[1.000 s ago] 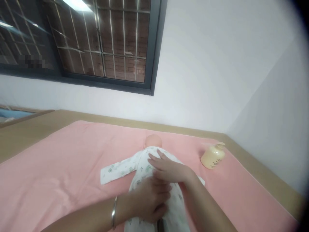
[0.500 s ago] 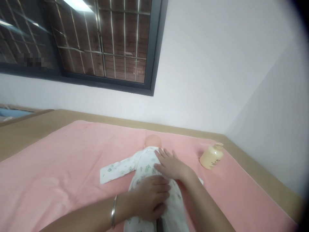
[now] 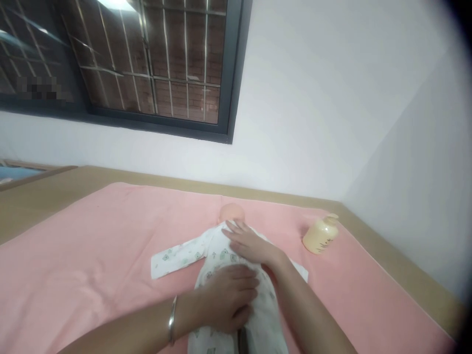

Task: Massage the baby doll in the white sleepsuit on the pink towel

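A baby doll in a white printed outfit (image 3: 217,243) lies on a pink cloth (image 3: 121,231), its bare head (image 3: 232,212) toward the wall. Across the doll's middle rests my left hand (image 3: 228,300), its fingers lightly bent and pressed onto the fabric, a silver bangle on the wrist. My right hand (image 3: 250,244) lies flat on the upper chest just below the head, fingers spread. Neither hand grasps anything. One sleeve (image 3: 177,260) stretches out to the left; the other shows partly behind my right wrist. My hands and forearms hide much of the torso.
A pale yellow pump bottle (image 3: 320,235) stands on the cloth to the right. Beneath the cloth is a tan surface (image 3: 47,201) whose far edge meets a white wall (image 3: 302,98). A dark-framed window with bars (image 3: 158,64) is above at left.
My right hand has slid left, from the side of the doll's chest onto its upper middle. My left hand stays on the belly. The whole view has shifted slightly.
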`<state>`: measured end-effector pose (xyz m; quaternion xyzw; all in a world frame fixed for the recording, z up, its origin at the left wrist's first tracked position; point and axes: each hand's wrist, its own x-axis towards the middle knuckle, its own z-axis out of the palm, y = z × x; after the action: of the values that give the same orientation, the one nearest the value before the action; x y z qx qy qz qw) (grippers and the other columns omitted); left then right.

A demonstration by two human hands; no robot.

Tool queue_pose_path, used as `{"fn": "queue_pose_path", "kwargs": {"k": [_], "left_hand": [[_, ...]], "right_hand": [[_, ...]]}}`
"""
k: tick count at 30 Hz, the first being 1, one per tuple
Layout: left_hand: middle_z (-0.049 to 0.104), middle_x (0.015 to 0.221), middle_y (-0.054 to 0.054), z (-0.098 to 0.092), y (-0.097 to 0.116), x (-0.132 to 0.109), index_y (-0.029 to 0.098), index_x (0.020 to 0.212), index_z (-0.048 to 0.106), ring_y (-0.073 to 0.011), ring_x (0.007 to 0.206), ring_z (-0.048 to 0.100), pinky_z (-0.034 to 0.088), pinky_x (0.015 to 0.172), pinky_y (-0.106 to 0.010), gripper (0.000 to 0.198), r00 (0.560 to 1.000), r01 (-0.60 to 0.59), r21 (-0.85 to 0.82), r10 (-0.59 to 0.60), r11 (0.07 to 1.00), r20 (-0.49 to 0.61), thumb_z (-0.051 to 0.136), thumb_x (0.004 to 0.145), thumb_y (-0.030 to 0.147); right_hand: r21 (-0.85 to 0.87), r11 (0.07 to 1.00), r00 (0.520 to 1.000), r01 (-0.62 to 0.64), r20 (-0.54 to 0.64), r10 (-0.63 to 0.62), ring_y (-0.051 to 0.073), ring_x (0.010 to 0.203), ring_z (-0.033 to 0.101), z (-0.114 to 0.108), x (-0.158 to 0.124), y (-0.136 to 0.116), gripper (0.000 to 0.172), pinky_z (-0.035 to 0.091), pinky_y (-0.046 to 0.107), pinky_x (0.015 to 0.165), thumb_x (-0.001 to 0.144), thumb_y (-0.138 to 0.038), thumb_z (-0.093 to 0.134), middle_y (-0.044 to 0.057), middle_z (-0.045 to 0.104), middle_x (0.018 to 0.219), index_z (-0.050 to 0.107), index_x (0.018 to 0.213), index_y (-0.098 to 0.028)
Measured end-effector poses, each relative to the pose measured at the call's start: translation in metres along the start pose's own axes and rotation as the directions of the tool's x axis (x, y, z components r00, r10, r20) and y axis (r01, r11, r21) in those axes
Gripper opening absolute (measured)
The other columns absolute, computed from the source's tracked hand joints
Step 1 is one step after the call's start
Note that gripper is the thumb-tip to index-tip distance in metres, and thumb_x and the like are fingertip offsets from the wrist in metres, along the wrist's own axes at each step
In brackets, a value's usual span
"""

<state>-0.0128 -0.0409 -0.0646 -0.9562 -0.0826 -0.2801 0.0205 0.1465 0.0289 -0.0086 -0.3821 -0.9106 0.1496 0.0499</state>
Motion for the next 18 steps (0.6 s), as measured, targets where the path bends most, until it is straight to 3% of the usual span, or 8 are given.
{"fn": "queue_pose_path", "kwargs": {"k": [2,4,6,8,10,12,15,18], "left_hand": [[0.067,0.102,-0.011,0.0,0.0,0.0,0.017,0.091,0.059,-0.0244,0.106,0.058,0.042,0.099,-0.043,0.016,1.0,-0.007,0.0,0.007,1.0,-0.012,0.049,0.079,0.02],[0.067,0.101,-0.011,-0.001,0.0,-0.001,0.017,0.09,0.059,-0.0245,0.106,0.058,0.043,0.099,-0.043,0.015,1.0,-0.003,0.003,0.003,1.0,-0.015,0.048,0.08,0.02],[0.067,0.1,-0.011,0.0,0.0,-0.002,0.017,0.09,0.059,-0.0249,0.103,0.058,0.044,0.097,-0.044,0.015,1.0,0.002,0.01,-0.002,1.0,0.002,0.048,0.08,0.021],[0.066,0.098,-0.011,0.001,0.0,-0.002,0.017,0.089,0.059,-0.0254,0.098,0.059,0.046,0.092,-0.044,0.015,1.0,0.007,0.018,-0.008,1.0,0.029,0.049,0.079,0.022],[0.066,0.095,-0.01,0.002,0.0,-0.002,0.017,0.088,0.059,-0.0257,0.091,0.06,0.047,0.087,-0.044,0.015,0.998,0.027,0.023,-0.028,0.999,0.052,0.05,0.078,0.024],[0.066,0.094,-0.01,0.003,-0.001,-0.002,0.017,0.088,0.059,-0.0258,0.088,0.06,0.047,0.084,-0.043,0.016,0.996,0.055,0.02,-0.056,0.998,0.062,0.051,0.077,0.025],[0.065,0.098,-0.011,0.004,-0.001,-0.001,0.017,0.088,0.06,-0.026,0.094,0.059,0.046,0.087,-0.043,0.016,0.997,0.035,0.008,-0.036,0.999,0.061,0.051,0.077,0.024],[0.065,0.1,-0.011,0.003,0.0,0.0,0.017,0.089,0.06,-0.0259,0.101,0.057,0.044,0.092,-0.043,0.016,0.999,-0.002,0.01,0.002,1.0,0.053,0.05,0.078,0.022]], "right_hand": [[0.088,0.992,0.992,-0.091,0.094,0.083,0.026,0.143,-0.006,-0.008,-0.011,0.016,0.061,0.006,0.046,0.115,0.099,-0.046,0.024,0.009,-0.001,0.156,0.012,0.152,-0.016],[0.136,0.979,0.976,-0.155,0.173,0.131,0.026,0.143,-0.004,-0.014,-0.023,0.02,0.066,0.008,0.046,0.115,0.098,-0.05,0.026,0.009,-0.004,0.156,0.006,0.152,-0.018],[0.114,0.988,0.98,-0.108,0.181,0.086,0.027,0.143,0.0,-0.017,-0.031,0.013,0.062,0.013,0.047,0.115,0.098,-0.048,0.03,0.008,0.002,0.157,0.013,0.152,-0.02],[0.056,0.998,0.984,0.037,0.17,-0.046,0.025,0.143,0.003,-0.013,-0.029,-0.004,0.053,0.013,0.046,0.115,0.098,-0.038,0.034,0.004,0.013,0.156,0.027,0.149,-0.024],[-0.018,0.984,0.976,0.176,0.133,-0.172,0.023,0.144,0.005,-0.003,-0.018,-0.021,0.045,0.005,0.048,0.116,0.098,-0.03,0.036,0.0,0.024,0.154,0.041,0.142,-0.027],[-0.105,0.969,0.975,0.223,0.034,-0.22,0.021,0.143,0.011,0.007,-0.004,-0.033,0.04,-0.001,0.049,0.115,0.098,-0.027,0.034,-0.002,0.031,0.151,0.049,0.136,-0.028],[-0.171,0.969,0.976,0.176,-0.098,-0.194,0.019,0.142,0.018,0.015,0.01,-0.033,0.04,0.003,0.049,0.116,0.1,-0.031,0.029,-0.001,0.037,0.148,0.052,0.133,-0.028],[-0.178,0.979,0.984,0.102,-0.127,-0.126,0.023,0.143,0.013,0.012,0.009,-0.02,0.042,0.007,0.05,0.115,0.1,-0.036,0.029,0.001,0.027,0.153,0.047,0.138,-0.027]]}}
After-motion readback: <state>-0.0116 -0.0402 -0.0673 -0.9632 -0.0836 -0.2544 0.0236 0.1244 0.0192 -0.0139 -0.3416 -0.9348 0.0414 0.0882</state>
